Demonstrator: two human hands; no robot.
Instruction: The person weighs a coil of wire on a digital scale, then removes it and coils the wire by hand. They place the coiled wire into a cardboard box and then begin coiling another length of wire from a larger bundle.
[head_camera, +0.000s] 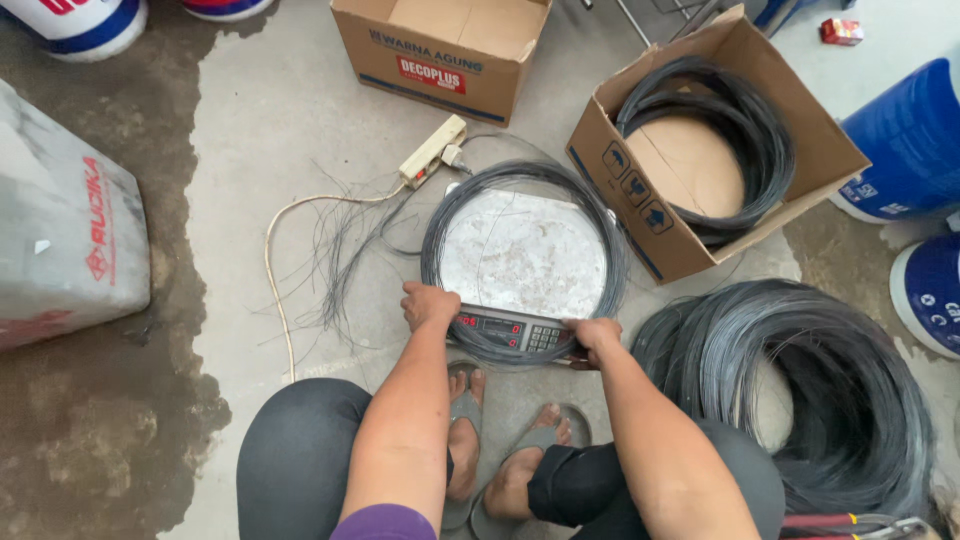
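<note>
Head view: L hand (428, 304) and R hand (594, 338) both grip a wire coil (520, 180) lying round a metal scale (520, 255) on the floor, w/ a box (600, 150) just beside.

Three coils of dark wire: one lying around the scale's platform (522, 255), one inside the open box (745, 140), and one large coil on the floor (800, 390). One digital scale (510, 327). Two cardboard boxes (440, 45) (655, 215). One white power strip (432, 150). Two hands (428, 303) (597, 335) and two feet in sandals (465, 440) (530, 455). Two blue drums at the right (905, 140) (930, 290).
</note>
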